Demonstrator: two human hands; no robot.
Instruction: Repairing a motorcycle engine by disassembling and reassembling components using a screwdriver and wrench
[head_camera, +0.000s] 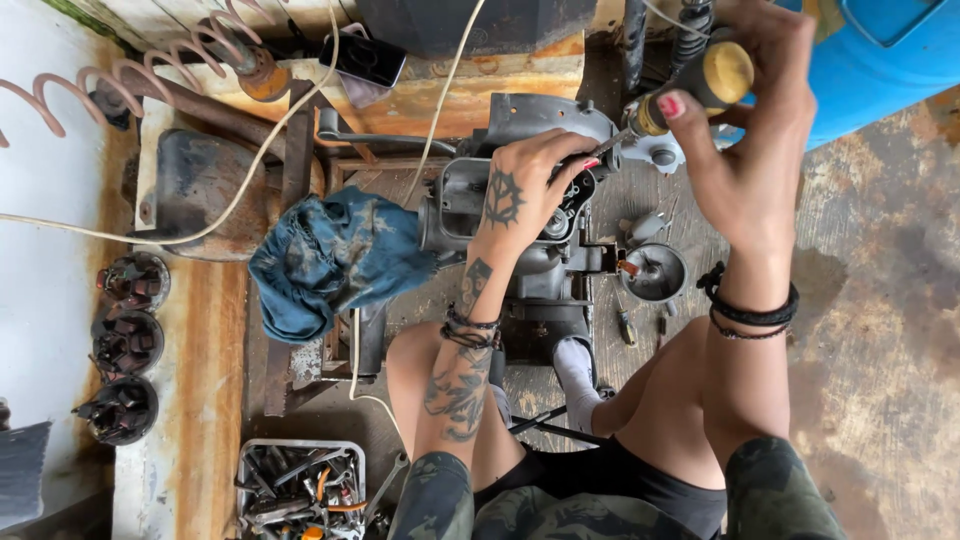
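A person sits low over a workshop floor, bare knees drawn up on either side of a grey metal engine part (540, 250) that rests on the worn boards between the feet. In the near corner stands a tray of loose hand tools (300, 490), and along the rusted ledge to the left sit three round dark coil assemblies (128, 345). A stained blue rag (330, 260) lies bunched against the engine part's left side. The left hand (525, 185) is pressed down on top of the casting, fingers curled over its rim to steady it. Just beyond, the right hand (745, 120) is closed around the yellow handle of a screwdriver (690, 90), whose shaft slants down toward the casting's upper right corner. A small metal bowl (655, 270) and loose fittings lie just beside the part. The step in hand appears to be working a screw on the casing; the next move likely calls for firm downward pressure and a steady brace. A blue drum (880, 50) stands at the far right.
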